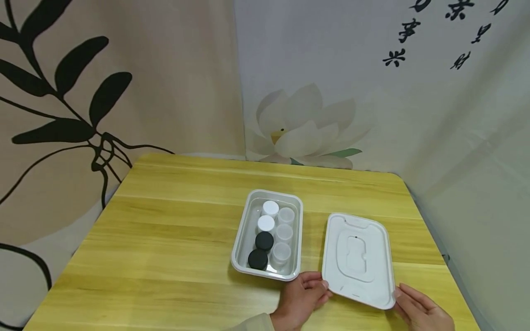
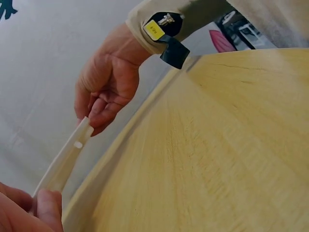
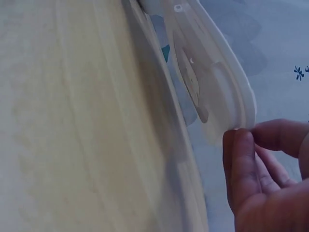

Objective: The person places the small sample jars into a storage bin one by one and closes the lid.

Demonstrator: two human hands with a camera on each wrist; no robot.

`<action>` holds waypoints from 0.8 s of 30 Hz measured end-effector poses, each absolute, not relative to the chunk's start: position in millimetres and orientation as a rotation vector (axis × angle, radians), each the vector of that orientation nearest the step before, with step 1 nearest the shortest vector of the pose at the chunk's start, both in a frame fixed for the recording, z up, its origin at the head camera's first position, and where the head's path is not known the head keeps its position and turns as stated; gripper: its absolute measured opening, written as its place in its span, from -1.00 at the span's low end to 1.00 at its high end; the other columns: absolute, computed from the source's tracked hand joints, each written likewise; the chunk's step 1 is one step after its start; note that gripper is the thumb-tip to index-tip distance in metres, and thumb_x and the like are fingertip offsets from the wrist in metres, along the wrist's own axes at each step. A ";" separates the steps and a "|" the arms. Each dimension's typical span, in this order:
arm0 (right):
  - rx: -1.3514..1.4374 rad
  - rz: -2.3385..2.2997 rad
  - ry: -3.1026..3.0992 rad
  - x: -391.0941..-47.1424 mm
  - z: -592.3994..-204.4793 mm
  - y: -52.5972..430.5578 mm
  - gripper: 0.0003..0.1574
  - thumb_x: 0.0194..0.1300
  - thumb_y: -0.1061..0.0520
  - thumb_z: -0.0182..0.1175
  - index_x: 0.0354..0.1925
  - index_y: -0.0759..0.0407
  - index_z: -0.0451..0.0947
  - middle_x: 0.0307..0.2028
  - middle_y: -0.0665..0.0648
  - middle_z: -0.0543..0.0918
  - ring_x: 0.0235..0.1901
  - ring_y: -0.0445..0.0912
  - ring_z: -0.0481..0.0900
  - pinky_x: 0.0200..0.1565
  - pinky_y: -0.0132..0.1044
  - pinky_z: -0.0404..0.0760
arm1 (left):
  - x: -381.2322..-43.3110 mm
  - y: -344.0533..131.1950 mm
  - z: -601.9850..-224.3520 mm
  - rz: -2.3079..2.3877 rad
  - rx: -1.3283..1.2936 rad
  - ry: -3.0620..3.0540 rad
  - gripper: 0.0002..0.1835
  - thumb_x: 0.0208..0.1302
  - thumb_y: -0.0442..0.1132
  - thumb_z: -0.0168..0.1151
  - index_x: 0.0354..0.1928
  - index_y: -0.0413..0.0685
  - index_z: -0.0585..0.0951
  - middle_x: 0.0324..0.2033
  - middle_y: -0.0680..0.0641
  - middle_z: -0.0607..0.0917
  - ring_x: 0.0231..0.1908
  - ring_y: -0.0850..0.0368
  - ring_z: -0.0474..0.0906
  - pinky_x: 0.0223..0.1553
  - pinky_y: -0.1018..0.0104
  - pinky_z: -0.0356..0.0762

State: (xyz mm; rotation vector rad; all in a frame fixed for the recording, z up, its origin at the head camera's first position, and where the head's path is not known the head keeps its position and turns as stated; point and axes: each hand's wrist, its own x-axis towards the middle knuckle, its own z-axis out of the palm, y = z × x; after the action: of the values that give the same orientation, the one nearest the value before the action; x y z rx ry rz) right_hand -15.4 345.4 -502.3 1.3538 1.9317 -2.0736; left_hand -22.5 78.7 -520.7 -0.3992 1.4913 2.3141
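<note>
A white plastic lid (image 1: 372,262) with a raised panel is held above the table by both hands. My left hand (image 1: 299,299) pinches its near left corner, and my right hand (image 1: 424,309) pinches the near right corner. The right wrist view shows the lid's underside (image 3: 219,92) tilted off the wood, with thumb and fingertips on its edge. To its left sits an open white box (image 1: 237,250). Inside stand two white-capped jars (image 1: 266,223), two black-capped jars (image 1: 258,259) and a column of clear-lidded jars (image 1: 281,253).
The wood-grain table (image 1: 157,248) extends left of the box and behind it. Curtains with a leaf print (image 1: 58,131) and a lotus print (image 1: 308,124) hang past its far edge.
</note>
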 end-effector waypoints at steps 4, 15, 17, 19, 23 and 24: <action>1.373 -2.062 1.973 -12.5 -493.8 345.2 -0.56 0.22 0.22 0.57 -0.48 -0.42 0.79 -0.53 -0.29 0.77 -0.42 -0.38 0.77 -0.27 -0.40 0.78 | -19.5 77.8 -515.3 2.292 -0.341 1.507 -0.61 0.34 -0.34 0.44 0.12 -0.40 0.63 -0.27 -0.13 0.82 -0.29 0.13 0.83 -0.21 0.40 0.77; 1.377 -1.967 2.138 -1.6 -460.5 352.8 -0.67 0.24 0.02 0.58 -0.19 -0.50 0.77 -0.45 -0.43 0.72 -0.44 -0.46 0.71 -0.38 -0.50 0.72 | -8.9 72.3 -491.7 2.266 -0.175 1.442 -0.77 0.35 -0.35 0.38 -0.02 -0.33 0.78 -0.35 -0.25 0.85 -0.38 0.27 0.78 -0.25 0.49 0.73; 1.377 -2.022 2.144 -1.1 -454.2 349.8 -0.63 0.26 0.09 0.55 -0.09 -0.42 0.80 -0.45 -0.43 0.73 -0.43 -0.46 0.72 -0.39 -0.50 0.72 | -8.7 70.5 -485.3 2.276 -0.149 1.441 -0.77 0.34 -0.35 0.38 -0.02 -0.32 0.79 -0.36 -0.25 0.85 -0.40 0.29 0.77 -0.26 0.50 0.73; 1.369 -2.068 2.169 -1.1 -447.4 345.0 -0.60 0.28 0.16 0.53 0.01 -0.29 0.81 -0.46 -0.43 0.75 -0.43 -0.47 0.73 -0.40 -0.51 0.72 | -9.4 67.3 -478.3 2.283 -0.124 1.445 -0.76 0.33 -0.36 0.37 -0.02 -0.33 0.79 -0.37 -0.26 0.84 -0.41 0.30 0.76 -0.27 0.51 0.73; 1.273 -2.103 2.264 -5.4 -434.0 330.5 -0.55 0.29 0.23 0.51 0.12 -0.06 0.78 -0.43 -0.37 0.78 -0.38 -0.45 0.76 -0.37 -0.52 0.72 | -12.6 58.5 -465.0 2.309 -0.098 1.447 -0.75 0.32 -0.37 0.37 -0.03 -0.37 0.77 -0.39 -0.28 0.83 -0.43 0.30 0.77 -0.30 0.52 0.72; 1.236 -2.104 2.287 -7.3 -430.7 326.5 -0.53 0.27 0.24 0.52 0.14 0.00 0.77 -0.42 -0.36 0.79 -0.36 -0.45 0.76 -0.36 -0.53 0.72 | -13.7 55.2 -462.1 2.318 -0.101 1.442 -0.75 0.32 -0.38 0.37 -0.02 -0.39 0.76 -0.39 -0.26 0.83 -0.43 0.30 0.77 -0.30 0.51 0.72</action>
State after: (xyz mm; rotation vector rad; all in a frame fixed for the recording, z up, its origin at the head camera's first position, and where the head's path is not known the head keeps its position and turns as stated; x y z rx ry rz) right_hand -7.3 326.5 -430.7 1.2361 2.2869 -2.1043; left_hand -13.7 55.2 -462.1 -0.1005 1.4416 2.3178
